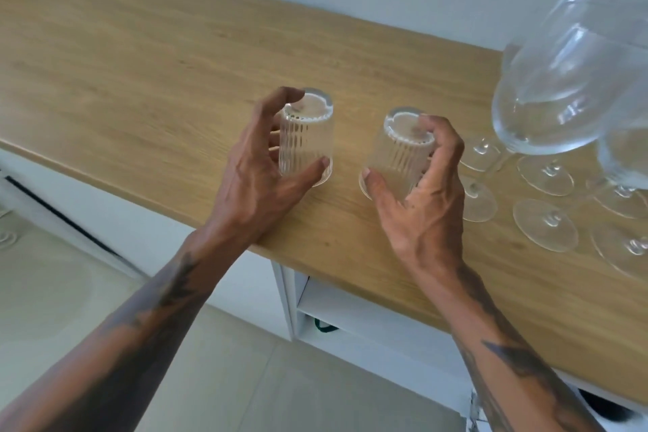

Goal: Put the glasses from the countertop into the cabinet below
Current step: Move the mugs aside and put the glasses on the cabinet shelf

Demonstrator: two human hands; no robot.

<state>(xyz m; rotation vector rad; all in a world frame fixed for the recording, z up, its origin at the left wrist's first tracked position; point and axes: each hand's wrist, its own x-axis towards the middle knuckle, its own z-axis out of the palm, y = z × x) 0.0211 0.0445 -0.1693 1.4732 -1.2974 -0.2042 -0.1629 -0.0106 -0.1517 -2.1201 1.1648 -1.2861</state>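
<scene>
Two ribbed clear tumblers stand upside down on the wooden countertop. My left hand wraps the left tumbler, thumb on its near side and fingers over its far side and base. My right hand grips the right tumbler the same way, thumb at its lower rim. Both tumblers still rest on the counter. To the right stand several stemmed wine glasses, upright, with round feet near my right hand. Below the counter edge an open white cabinet shows between my forearms.
A white wall runs behind the counter. A white cabinet side panel stands at the left of the opening; something dark green lies inside. Pale tiled floor spreads below. A closed white cabinet front lies to the left.
</scene>
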